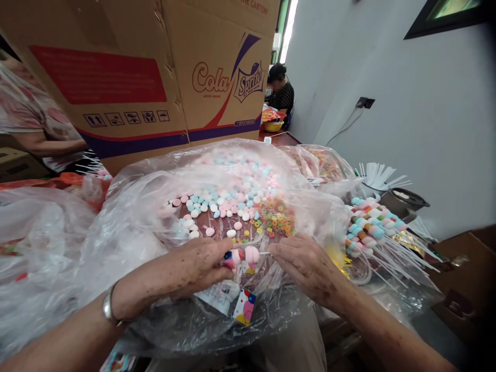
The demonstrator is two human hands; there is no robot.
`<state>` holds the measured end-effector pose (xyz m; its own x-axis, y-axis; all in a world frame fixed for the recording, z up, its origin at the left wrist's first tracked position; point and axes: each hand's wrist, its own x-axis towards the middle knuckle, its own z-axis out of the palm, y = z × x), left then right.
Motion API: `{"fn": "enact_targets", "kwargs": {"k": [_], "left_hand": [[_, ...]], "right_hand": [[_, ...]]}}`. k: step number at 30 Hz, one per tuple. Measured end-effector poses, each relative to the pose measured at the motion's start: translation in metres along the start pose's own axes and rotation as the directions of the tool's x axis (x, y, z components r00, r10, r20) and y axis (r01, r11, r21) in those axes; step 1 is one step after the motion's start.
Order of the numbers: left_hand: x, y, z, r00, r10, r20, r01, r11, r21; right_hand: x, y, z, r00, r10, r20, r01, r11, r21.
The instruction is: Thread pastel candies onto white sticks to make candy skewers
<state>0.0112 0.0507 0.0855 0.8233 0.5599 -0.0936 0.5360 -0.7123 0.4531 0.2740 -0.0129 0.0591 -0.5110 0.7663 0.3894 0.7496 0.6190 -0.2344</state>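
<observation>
A skewer of pink marshmallows and ring candies [251, 254] on a white stick lies level in front of me. My left hand [197, 263], with a metal bangle at the wrist, is closed on the left end, where a colourful printed piece shows at the fingertips. The fingers of my right hand [300, 261] pinch the white stick at the right end. Just below hangs or lies a dotted, multicoloured printed card [245, 306]; how it connects to the skewer I cannot tell. Loose pink, white and blue marshmallows [217, 209] and fruit-coloured ring candies [277, 217] lie beyond my hands on clear plastic.
A large cardboard carton [135, 77] stands at the back. Finished-looking marshmallow skewers [372, 227] are piled at right, near a dark pot [403, 199] and white sticks [375, 175]. One person [39, 119] is at left, another [281, 90] farther back.
</observation>
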Motion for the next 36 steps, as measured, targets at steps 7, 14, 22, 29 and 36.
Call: {"fn": "enact_targets", "kwargs": {"k": [7,14,22,29,36], "left_hand": [[0.006,-0.026,0.017,0.988,0.128,-0.086,-0.12,0.989,0.084],[0.003,-0.014,0.016,0.988,0.131,-0.078,-0.13,0.991,0.013],[0.001,-0.017,0.009,0.998,0.058,0.004,-0.055,0.972,-0.23],[0.008,0.0,0.013,0.993,0.102,-0.064,-0.113,0.975,-0.19],[0.015,0.003,0.029,0.985,0.157,-0.077,-0.166,0.978,-0.129]], "right_hand": [[0.001,-0.006,-0.012,0.946,0.088,0.311,-0.206,0.906,0.371],[0.004,-0.007,-0.006,0.954,0.17,0.247,-0.258,0.885,0.387],[0.0,0.004,-0.001,0.958,-0.287,-0.026,0.278,0.943,-0.183],[0.001,-0.015,0.003,0.994,-0.084,0.072,0.087,0.995,-0.039],[0.004,-0.015,0.014,0.973,0.093,0.212,-0.127,0.98,0.156]]}}
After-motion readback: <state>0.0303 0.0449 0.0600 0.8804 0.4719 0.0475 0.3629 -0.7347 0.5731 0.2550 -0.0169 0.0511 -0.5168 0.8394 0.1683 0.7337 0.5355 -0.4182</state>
